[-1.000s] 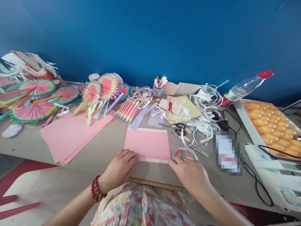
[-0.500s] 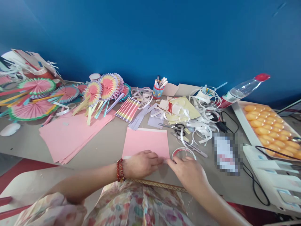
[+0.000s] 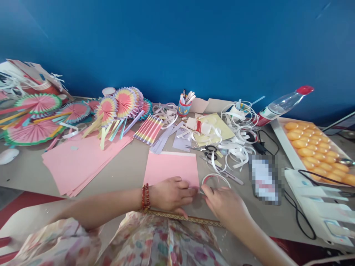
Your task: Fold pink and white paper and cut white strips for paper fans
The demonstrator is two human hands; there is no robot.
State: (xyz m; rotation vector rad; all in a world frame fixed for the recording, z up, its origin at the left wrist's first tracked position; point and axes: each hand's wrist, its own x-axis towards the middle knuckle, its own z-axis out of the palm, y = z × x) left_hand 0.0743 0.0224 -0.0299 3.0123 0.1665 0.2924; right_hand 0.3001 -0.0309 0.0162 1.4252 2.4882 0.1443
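A pink sheet of paper (image 3: 169, 166) with a pale strip along its far edge lies in front of me. My left hand (image 3: 173, 195), with a red bead bracelet (image 3: 145, 195) at its wrist, rests flat on the sheet's near part, thumb apart from the fingers. To its right, my right hand (image 3: 226, 203) has curled fingers, thumb and index close together beside the sheet's near right corner. Whatever they pinch is hidden or too small to name. The right fingers overlap the near rim of a tape roll (image 3: 229, 180) lying on the table.
Scissors (image 3: 211, 148) and a utility knife (image 3: 234, 178) lie beyond the tape roll. Pink sheets (image 3: 83, 162) and pleated paper fans (image 3: 126, 103) are at the left. Curled white strips, a bottle (image 3: 285, 103) and a power strip (image 3: 313, 207) are on the right.
My right hand has drawn back slightly from the left fingers toward the tape roll. My left hand has shifted a little right and its thumb has spread away from the fingers.
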